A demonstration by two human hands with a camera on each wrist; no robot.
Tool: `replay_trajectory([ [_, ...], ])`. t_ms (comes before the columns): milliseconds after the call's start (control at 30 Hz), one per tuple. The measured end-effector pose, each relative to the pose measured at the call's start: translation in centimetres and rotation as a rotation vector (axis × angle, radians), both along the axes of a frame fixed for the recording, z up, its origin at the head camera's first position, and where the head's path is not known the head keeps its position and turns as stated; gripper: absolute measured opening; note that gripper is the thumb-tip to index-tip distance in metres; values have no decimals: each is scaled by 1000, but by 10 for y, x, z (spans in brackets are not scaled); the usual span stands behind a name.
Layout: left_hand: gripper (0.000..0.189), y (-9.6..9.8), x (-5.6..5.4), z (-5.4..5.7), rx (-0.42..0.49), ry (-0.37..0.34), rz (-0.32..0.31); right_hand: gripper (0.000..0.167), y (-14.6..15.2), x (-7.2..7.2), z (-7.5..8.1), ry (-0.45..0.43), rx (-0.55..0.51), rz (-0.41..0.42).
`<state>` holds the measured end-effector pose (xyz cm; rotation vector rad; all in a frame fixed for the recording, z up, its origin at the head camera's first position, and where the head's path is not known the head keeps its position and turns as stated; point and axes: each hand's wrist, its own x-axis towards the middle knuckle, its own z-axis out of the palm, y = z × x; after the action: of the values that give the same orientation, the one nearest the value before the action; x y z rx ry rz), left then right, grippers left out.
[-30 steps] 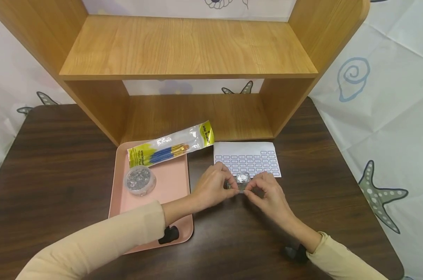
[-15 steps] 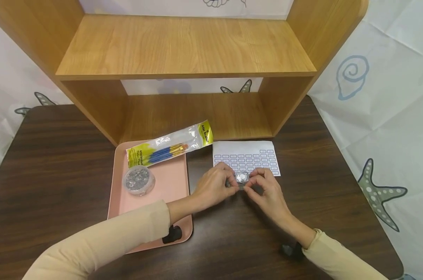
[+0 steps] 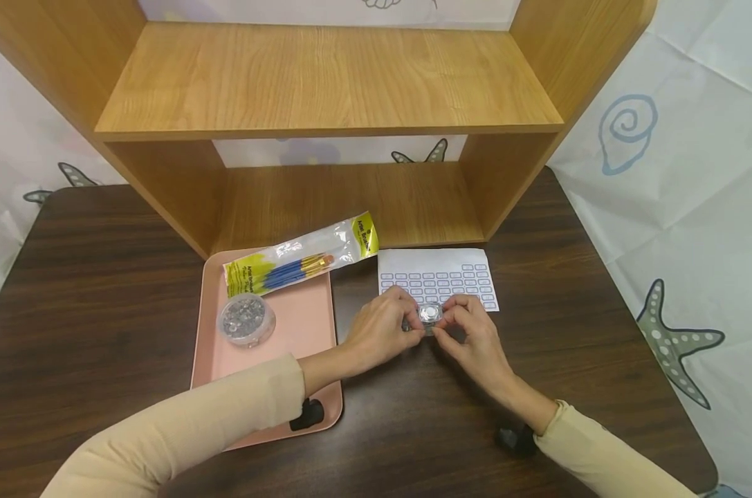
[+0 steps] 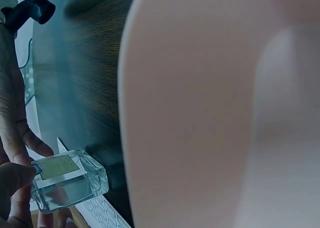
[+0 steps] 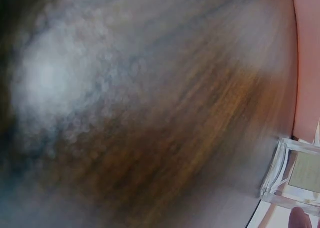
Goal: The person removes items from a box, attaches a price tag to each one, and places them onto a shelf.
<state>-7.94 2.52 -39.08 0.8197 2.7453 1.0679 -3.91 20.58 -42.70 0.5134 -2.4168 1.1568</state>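
Note:
A small clear square glass bottle (image 3: 429,313) is held between both hands at the lower edge of a white label sheet (image 3: 434,263). From the left, my left hand (image 3: 382,324) pinches it with curled fingers and thumb; my right hand (image 3: 477,337) grips its other side the same way. The left wrist view shows the bottle (image 4: 75,190) lying tilted, a yellowish label (image 4: 57,167) on its face. A tiny blue-edged patch (image 4: 36,168) sits by the thumb tip. Only part of the bottle (image 5: 280,170) enters the right wrist view.
Left of the hands lies a pink tray (image 3: 301,325), bearing a round tub of small silvery pieces (image 3: 246,320). A packet of artist brushes (image 3: 301,256) rests across its far edge. Behind stands a wooden shelf unit (image 3: 328,83) on the dark table (image 3: 400,429).
Both hands stay at the bottle, with small shifts of the fingertips. The part of the bottle showing below its bright round top looks shorter now. The head view has shifted slightly.

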Motion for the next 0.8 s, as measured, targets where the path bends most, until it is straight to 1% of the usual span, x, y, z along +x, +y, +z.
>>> replay_trajectory([
  [67, 9, 0, 0, -1, 0, 29, -3, 28, 0, 0, 0, 6, 9, 0],
  [167, 8, 0, 0, -2, 4, 52, -7, 28, 0, -1, -1, 14, 20, 0],
  [233, 8, 0, 1, -2, -2, 54, -8, 28, -1, -1, -1, 22, 27, 1],
  [300, 8, 0, 1, -1, -3, 37, -8, 28, -1, -1, -1, 27, 31, 4],
  [433, 8, 0, 1, -1, -16, 29, -6, 28, -1, -2, -3, 37, 31, 13],
  [800, 7, 1, 0, -3, -25, 46, 8, 28, -1, -3, -6, 46, 38, 17],
])
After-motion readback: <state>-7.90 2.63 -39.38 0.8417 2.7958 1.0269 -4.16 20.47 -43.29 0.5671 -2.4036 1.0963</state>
